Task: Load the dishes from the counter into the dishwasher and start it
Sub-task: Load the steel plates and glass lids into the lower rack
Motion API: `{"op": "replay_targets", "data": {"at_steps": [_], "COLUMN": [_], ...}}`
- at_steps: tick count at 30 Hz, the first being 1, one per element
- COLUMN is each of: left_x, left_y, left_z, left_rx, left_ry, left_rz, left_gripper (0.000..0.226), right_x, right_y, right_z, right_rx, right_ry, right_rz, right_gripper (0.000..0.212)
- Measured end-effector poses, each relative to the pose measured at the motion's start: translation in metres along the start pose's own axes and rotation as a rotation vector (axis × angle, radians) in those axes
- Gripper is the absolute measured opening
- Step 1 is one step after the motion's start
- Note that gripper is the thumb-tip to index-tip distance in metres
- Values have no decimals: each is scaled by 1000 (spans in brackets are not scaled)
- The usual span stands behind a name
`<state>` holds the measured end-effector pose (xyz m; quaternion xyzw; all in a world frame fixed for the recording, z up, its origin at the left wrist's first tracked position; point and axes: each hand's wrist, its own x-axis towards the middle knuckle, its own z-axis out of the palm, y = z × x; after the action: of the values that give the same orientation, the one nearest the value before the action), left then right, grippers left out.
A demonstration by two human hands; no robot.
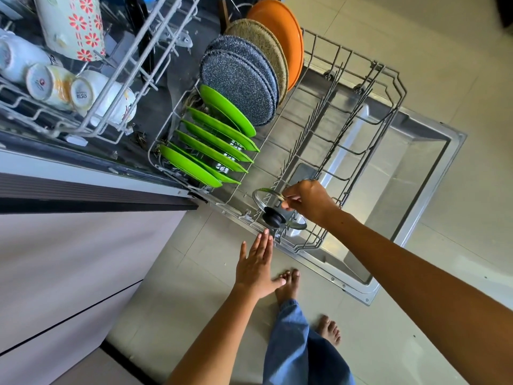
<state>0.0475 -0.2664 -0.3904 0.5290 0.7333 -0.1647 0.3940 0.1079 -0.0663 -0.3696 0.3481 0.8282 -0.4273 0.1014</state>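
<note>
The dishwasher's lower rack (388, 87) is pulled out over the open door (433, 151). My right hand (308, 201) grips the rim of a glass lid (268, 200) with a black knob (273, 219), holding it tilted at the rack's near corner. My left hand (256, 262) hovers flat with fingers apart just in front of the door's edge, holding nothing. Several green plates (219, 140) stand in the rack's left row, with grey speckled plates (238, 90), a beige plate (263, 43) and an orange plate (280, 31) behind them.
The upper rack (119, 87) is also pulled out at the left, holding mugs (83, 93) and a flowered jug (72, 26). Pale cabinet fronts (69, 245) fill the lower left. My bare feet (288, 287) stand on the tiled floor beside the door.
</note>
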Motion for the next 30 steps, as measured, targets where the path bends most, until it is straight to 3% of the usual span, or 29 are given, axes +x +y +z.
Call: {"op": "replay_targets", "data": {"at_steps": [9, 18, 30], "left_x": [-1, -1, 2], "left_y": [9, 7, 7], "left_z": [3, 3, 4], "left_rx": [-17, -9, 0], "left_ry": [25, 35, 20], "left_rz": [-39, -37, -39], "left_gripper": [107, 107, 107], "right_x": [-10, -16, -32], "right_y": [-5, -9, -11], "right_z": [6, -4, 33], "right_rx": [85, -4, -259], "right_ry": [4, 87, -42], "right_rz": [11, -50, -43], "right_gripper": [29, 27, 23]}}
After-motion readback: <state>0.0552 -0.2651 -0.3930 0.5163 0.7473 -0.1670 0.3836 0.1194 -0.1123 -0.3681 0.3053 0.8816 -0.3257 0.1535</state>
